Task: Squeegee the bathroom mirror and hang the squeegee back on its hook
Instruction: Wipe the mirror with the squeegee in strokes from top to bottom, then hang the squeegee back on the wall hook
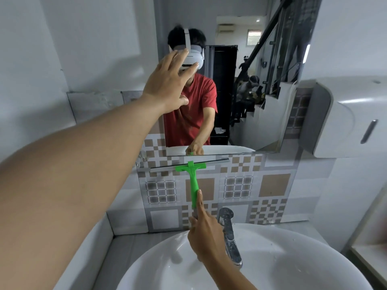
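Bathroom mirror (240, 80), left hand (167, 84) fingers spread flat on glass; right hand (206, 237) gripping green squeegee (191, 174) below

In my head view, the right hand (206, 237) grips the lower end of the green squeegee (191, 176), index finger extended along the handle. The handle stands nearly upright; the blade runs roughly level, slightly tilted, just below the bottom edge of the mirror (240, 80), over the patterned tile wall (272, 185). The left hand (169, 84) is raised with fingers spread, flat against or just in front of the mirror's left part; I cannot tell whether it touches. A chrome faucet (229, 233) stands just right of the right hand, above the white sink (293, 258). A white dispenser (345, 116) is mounted right of the mirror.
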Demonstrator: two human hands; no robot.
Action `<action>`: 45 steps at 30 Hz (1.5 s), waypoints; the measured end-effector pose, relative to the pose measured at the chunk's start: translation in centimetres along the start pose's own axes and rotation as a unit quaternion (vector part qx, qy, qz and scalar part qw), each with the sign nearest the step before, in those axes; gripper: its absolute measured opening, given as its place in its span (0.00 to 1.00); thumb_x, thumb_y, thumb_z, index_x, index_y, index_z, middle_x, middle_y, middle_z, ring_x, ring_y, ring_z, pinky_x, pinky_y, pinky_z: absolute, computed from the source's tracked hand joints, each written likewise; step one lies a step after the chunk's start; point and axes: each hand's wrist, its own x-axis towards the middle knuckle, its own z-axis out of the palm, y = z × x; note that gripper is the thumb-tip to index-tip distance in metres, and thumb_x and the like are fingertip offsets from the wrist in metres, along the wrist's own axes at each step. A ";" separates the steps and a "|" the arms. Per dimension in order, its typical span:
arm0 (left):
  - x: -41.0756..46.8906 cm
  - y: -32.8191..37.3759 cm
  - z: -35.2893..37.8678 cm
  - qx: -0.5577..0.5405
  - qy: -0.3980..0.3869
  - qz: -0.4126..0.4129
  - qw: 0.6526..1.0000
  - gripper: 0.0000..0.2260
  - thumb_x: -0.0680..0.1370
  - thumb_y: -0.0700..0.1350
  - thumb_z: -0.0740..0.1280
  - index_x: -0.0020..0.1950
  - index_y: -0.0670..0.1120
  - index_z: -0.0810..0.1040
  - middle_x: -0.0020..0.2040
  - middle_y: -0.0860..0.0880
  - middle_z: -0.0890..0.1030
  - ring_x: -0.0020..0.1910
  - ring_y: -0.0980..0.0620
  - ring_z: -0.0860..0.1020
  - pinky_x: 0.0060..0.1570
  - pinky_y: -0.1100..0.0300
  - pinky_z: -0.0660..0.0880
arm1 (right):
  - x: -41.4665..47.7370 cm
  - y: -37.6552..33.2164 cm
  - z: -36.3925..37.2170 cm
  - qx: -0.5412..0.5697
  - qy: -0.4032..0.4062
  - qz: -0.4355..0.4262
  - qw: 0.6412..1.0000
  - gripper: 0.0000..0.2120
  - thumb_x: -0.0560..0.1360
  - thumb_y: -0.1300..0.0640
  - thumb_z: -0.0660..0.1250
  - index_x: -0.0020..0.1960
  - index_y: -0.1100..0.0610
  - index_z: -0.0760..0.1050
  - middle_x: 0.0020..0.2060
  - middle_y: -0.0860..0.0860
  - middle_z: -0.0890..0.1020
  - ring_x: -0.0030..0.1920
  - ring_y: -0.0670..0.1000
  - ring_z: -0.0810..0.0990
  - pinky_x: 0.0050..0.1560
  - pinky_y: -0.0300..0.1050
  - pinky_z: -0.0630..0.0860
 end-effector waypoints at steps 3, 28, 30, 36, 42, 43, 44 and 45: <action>0.0 0.3 -0.4 0.003 -0.009 -0.004 1.000 0.44 0.70 0.56 0.77 0.80 0.49 0.59 0.81 0.39 0.54 0.78 0.36 0.55 0.75 0.41 0.59 | -0.8 0.1 -1.4 -0.008 -0.025 -0.012 1.000 0.44 0.80 0.61 0.63 0.79 0.45 0.33 0.59 0.50 0.83 0.48 0.49 0.82 0.49 0.43 0.80; -11.2 16.6 -12.9 -0.339 -0.238 -0.061 0.908 0.16 0.76 0.48 0.74 0.64 0.53 0.83 0.56 0.52 0.85 0.52 0.53 0.82 0.55 0.55 0.78 | -2.0 -0.1 -29.4 -0.276 0.005 -0.198 0.940 0.04 0.77 0.51 0.67 0.52 0.45 0.78 0.44 0.47 0.83 0.41 0.51 0.81 0.40 0.50 0.80; -11.4 17.3 -13.9 -0.339 -0.249 -0.072 0.904 0.17 0.76 0.51 0.74 0.64 0.53 0.82 0.57 0.52 0.85 0.52 0.53 0.81 0.55 0.56 0.78 | -2.1 -0.3 -30.3 -0.281 -0.011 -0.224 0.933 0.04 0.77 0.53 0.68 0.51 0.45 0.79 0.44 0.45 0.81 0.42 0.49 0.80 0.40 0.46 0.78; -13.1 19.2 -14.8 -0.370 -0.239 -0.146 0.886 0.11 0.75 0.50 0.74 0.57 0.53 0.82 0.50 0.56 0.85 0.47 0.56 0.82 0.53 0.49 0.81 | -2.5 -0.6 -31.1 -0.291 0.019 -0.351 0.890 0.07 0.79 0.57 0.67 0.55 0.49 0.81 0.51 0.46 0.81 0.56 0.49 0.80 0.74 0.60 0.62; -14.9 20.3 -16.5 -0.442 -0.146 -0.261 0.845 0.09 0.76 0.52 0.74 0.53 0.50 0.82 0.48 0.56 0.84 0.47 0.56 0.82 0.54 0.50 0.80 | -3.8 -0.8 -30.0 -0.170 0.198 -0.378 0.888 0.27 0.76 0.50 0.71 0.73 0.54 0.70 0.76 0.60 0.65 0.79 0.62 0.55 0.75 0.68 0.56; -15.2 20.5 -16.7 -0.455 -0.136 -0.280 0.834 0.09 0.76 0.51 0.74 0.53 0.50 0.81 0.48 0.56 0.84 0.47 0.56 0.82 0.54 0.50 0.80 | -4.3 -1.1 -29.6 -0.107 0.212 -0.362 0.901 0.32 0.76 0.51 0.71 0.77 0.53 0.65 0.77 0.61 0.61 0.78 0.63 0.58 0.74 0.65 0.62; -15.5 20.7 -17.1 -0.467 -0.127 -0.295 0.824 0.09 0.76 0.51 0.74 0.53 0.49 0.81 0.48 0.55 0.84 0.47 0.55 0.82 0.53 0.50 0.81 | -4.7 -1.5 -29.2 -0.035 0.218 -0.342 0.913 0.35 0.77 0.51 0.71 0.79 0.50 0.59 0.77 0.60 0.59 0.74 0.62 0.66 0.70 0.62 0.70; -15.8 20.9 -17.4 -0.475 -0.120 -0.305 0.817 0.10 0.76 0.51 0.74 0.53 0.49 0.81 0.48 0.54 0.84 0.46 0.54 0.83 0.52 0.50 0.82 | -4.9 -1.9 -28.9 0.039 0.210 -0.319 0.923 0.37 0.77 0.51 0.70 0.80 0.47 0.54 0.75 0.60 0.63 0.67 0.58 0.75 0.64 0.58 0.77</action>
